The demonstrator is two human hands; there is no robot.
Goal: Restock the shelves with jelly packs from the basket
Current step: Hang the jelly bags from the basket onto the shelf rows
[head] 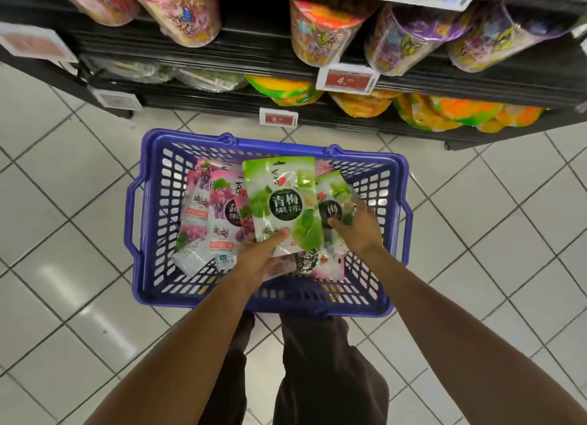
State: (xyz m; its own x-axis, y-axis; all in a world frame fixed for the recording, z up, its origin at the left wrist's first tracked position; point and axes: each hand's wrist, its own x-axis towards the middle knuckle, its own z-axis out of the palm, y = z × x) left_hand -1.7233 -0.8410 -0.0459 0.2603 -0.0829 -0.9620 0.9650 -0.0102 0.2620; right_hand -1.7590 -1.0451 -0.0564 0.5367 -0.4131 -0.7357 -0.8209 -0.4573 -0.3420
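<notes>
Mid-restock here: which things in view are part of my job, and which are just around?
Job: left hand holding green jelly pack; right hand gripping second green pack; pink packs; blue basket; shelves.
Just there: candy tubs; orange bags; price tags.

Green and pink jelly packs (282,202) in blue basket (152,183)
</notes>
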